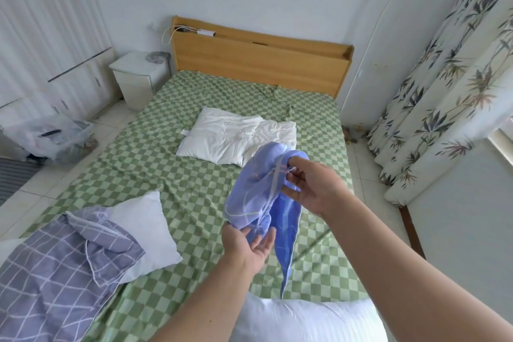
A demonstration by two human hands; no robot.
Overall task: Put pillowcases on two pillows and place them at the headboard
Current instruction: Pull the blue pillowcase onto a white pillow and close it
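I hold a crumpled blue pillowcase [258, 189] up over the bed. My right hand [311, 183] pinches its upper edge near a white trim. My left hand [248, 244] grips its lower part from underneath, and a loose end hangs down. A bare white pillow [222, 136] lies in the middle of the green checkered sheet [172, 164]. A second white pillow [144, 230] lies at the near left, partly under a purple grid-patterned cover [55, 272]. The wooden headboard [258, 58] stands at the far end of the bed.
White bedding [305, 319] bulges at the bottom edge beneath my arms. A white nightstand [138, 78] stands left of the headboard. A clear plastic bin [52, 136] sits on the tiled floor at left. Leaf-patterned curtains [444, 86] hang at right.
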